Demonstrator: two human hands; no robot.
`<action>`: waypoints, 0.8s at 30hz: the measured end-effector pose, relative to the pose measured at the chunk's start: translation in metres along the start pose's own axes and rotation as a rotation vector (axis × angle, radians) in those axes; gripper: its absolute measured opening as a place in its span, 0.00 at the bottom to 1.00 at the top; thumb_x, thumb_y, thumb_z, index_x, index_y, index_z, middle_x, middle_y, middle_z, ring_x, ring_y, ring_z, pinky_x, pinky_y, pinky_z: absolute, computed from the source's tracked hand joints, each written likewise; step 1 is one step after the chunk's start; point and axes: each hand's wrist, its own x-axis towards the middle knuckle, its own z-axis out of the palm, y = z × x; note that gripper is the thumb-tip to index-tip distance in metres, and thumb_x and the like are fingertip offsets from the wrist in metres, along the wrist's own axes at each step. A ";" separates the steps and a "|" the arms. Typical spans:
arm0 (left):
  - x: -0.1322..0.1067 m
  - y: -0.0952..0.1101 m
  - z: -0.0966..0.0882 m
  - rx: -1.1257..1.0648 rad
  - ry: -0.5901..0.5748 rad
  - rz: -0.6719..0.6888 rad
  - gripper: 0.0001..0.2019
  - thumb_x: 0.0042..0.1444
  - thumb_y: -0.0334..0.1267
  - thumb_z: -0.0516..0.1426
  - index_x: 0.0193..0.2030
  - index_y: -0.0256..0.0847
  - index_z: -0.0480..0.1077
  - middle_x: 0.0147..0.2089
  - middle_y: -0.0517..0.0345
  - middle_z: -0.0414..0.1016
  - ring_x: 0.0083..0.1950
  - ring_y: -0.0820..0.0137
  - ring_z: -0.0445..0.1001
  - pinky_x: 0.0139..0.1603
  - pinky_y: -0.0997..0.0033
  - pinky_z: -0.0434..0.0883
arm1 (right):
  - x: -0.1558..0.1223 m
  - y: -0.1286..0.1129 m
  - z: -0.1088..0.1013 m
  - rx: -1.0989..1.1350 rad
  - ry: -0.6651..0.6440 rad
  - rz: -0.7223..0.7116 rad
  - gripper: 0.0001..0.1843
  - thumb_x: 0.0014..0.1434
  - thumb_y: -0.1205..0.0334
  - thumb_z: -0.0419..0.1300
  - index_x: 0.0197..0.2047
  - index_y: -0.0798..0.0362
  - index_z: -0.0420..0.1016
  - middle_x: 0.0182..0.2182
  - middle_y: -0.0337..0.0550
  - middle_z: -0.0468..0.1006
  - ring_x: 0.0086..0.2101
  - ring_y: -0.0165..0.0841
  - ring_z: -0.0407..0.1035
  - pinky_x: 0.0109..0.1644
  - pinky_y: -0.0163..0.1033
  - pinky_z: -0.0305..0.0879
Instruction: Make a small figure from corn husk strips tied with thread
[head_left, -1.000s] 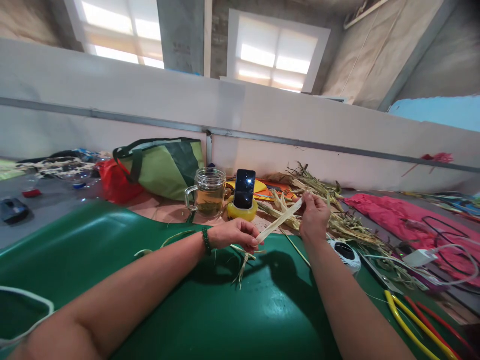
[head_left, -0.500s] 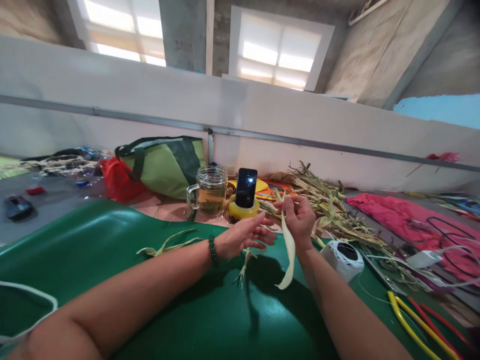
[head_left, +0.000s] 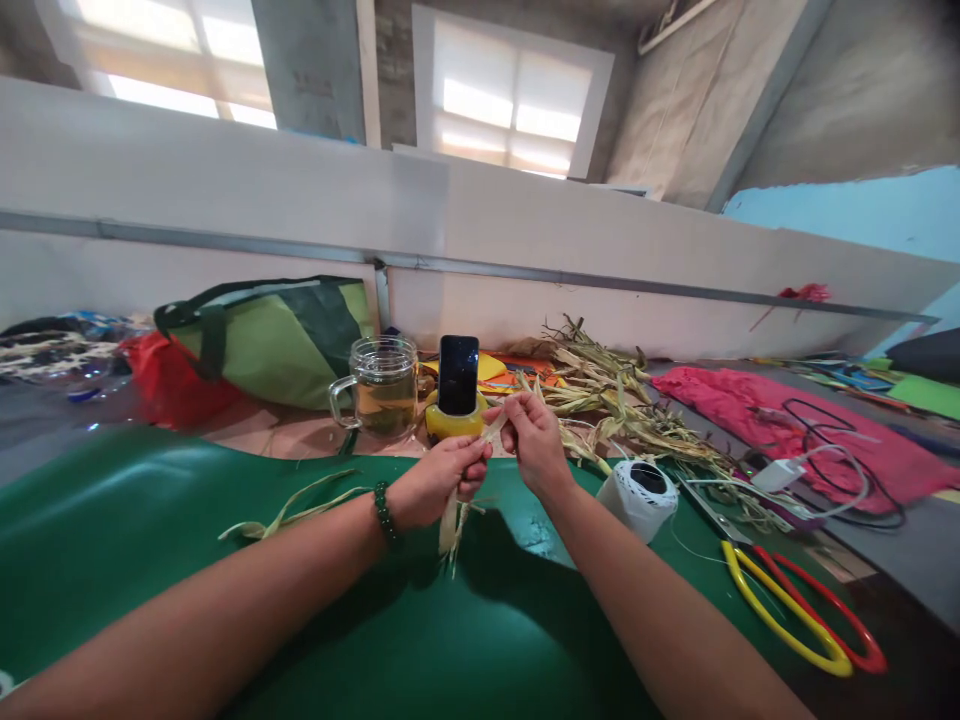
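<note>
A pale corn husk strip (head_left: 494, 430) stretches between my two hands above the green mat (head_left: 360, 640). My left hand (head_left: 439, 482), with a green bead bracelet at the wrist, is closed round it, and a pale end hangs below the fingers. My right hand (head_left: 534, 440) pinches the upper end between thumb and fingers. Beneath my left hand, thin shredded husk ends are visible; I cannot tell whether they belong to the same strip. Another split husk piece (head_left: 277, 522) lies on the mat to the left.
Behind my hands stand a phone (head_left: 458, 375) on a yellow holder and a glass mug (head_left: 384, 390) of tea. A heap of dried husks (head_left: 622, 400) lies back right, near a white thread spool (head_left: 639, 498) and scissors (head_left: 787, 610). A green bag (head_left: 262, 340) rests back left.
My left hand, open half a second ago, has closed on the corn husk strip. The strip, earlier dangling from my right hand, now runs between both hands. The view has shifted right.
</note>
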 end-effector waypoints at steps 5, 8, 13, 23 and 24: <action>-0.009 0.019 -0.001 0.133 -0.079 -0.023 0.14 0.56 0.43 0.56 0.26 0.38 0.57 0.18 0.70 0.47 0.17 0.84 0.41 0.18 0.80 0.38 | 0.017 -0.014 -0.015 0.400 0.165 0.187 0.20 0.43 0.56 0.69 0.27 0.53 0.60 0.16 0.27 0.65 0.13 0.18 0.51 0.16 0.24 0.47; -0.009 0.024 -0.004 0.102 -0.052 -0.051 0.15 0.60 0.42 0.51 0.25 0.39 0.55 0.18 0.70 0.45 0.17 0.83 0.40 0.18 0.79 0.37 | 0.026 -0.023 -0.030 0.461 0.240 0.174 0.17 0.46 0.62 0.67 0.26 0.53 0.60 0.15 0.25 0.62 0.13 0.17 0.50 0.15 0.23 0.47; -0.002 0.028 -0.014 0.139 -0.055 -0.025 0.10 0.59 0.34 0.50 0.27 0.36 0.62 0.16 0.70 0.48 0.15 0.82 0.42 0.17 0.79 0.39 | 0.033 -0.027 -0.043 0.537 0.366 0.123 0.12 0.49 0.68 0.64 0.26 0.54 0.61 0.15 0.27 0.65 0.14 0.17 0.54 0.16 0.21 0.50; -0.017 0.046 -0.004 0.026 0.265 0.516 0.09 0.59 0.35 0.51 0.28 0.38 0.60 0.15 0.71 0.48 0.15 0.83 0.44 0.17 0.83 0.44 | 0.036 -0.022 -0.050 0.424 0.380 -0.023 0.13 0.44 0.65 0.67 0.32 0.54 0.66 0.23 0.34 0.73 0.22 0.22 0.67 0.28 0.26 0.65; -0.021 0.050 -0.004 0.016 0.296 0.583 0.08 0.59 0.36 0.50 0.29 0.38 0.59 0.15 0.71 0.49 0.15 0.82 0.45 0.17 0.83 0.45 | 0.037 -0.019 -0.051 0.357 0.376 -0.043 0.13 0.45 0.63 0.66 0.33 0.53 0.66 0.25 0.34 0.74 0.23 0.23 0.67 0.30 0.29 0.67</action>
